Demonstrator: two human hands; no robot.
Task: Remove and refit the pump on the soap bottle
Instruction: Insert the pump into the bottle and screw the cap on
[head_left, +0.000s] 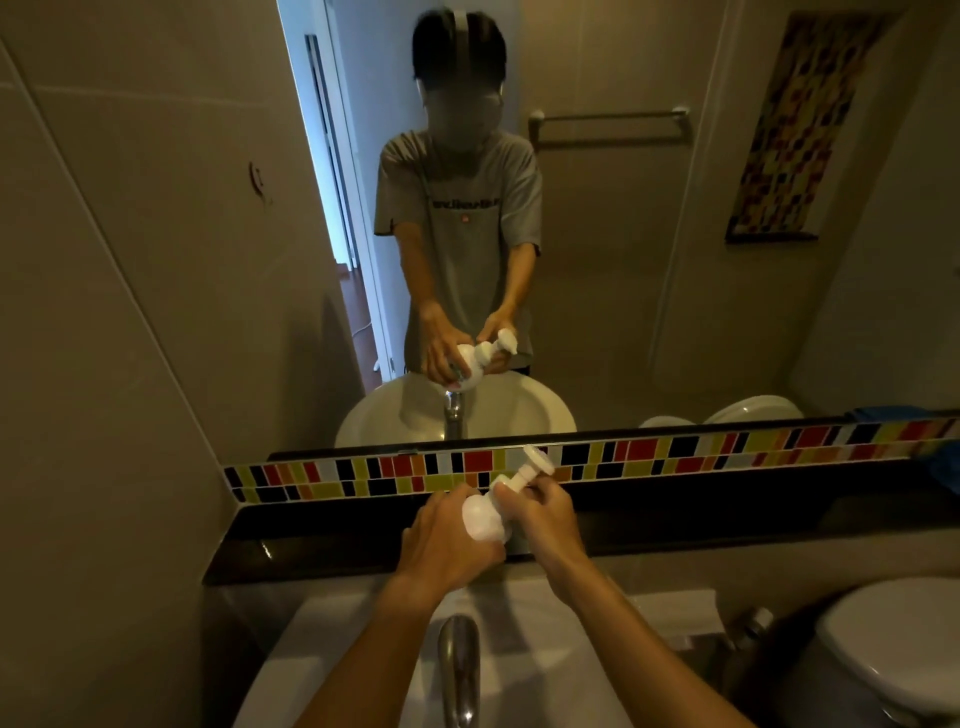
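A small white soap bottle (482, 517) is held in the air above the back of the sink, tilted so its top leans up and to the right. My left hand (441, 540) wraps around the bottle's round body from the left. My right hand (543, 512) grips the collar of the white pump (524, 470), whose flat round head points toward the mirror. The pump sits on the bottle's neck; I cannot tell whether it is screwed tight. The mirror shows the same grip from the front.
A chrome tap (458, 670) rises from the white sink (530, 654) right below my forearms. A dark ledge (337, 540) and a coloured tile strip (675, 454) run under the mirror (623, 260). A toilet (893, 644) stands at the lower right.
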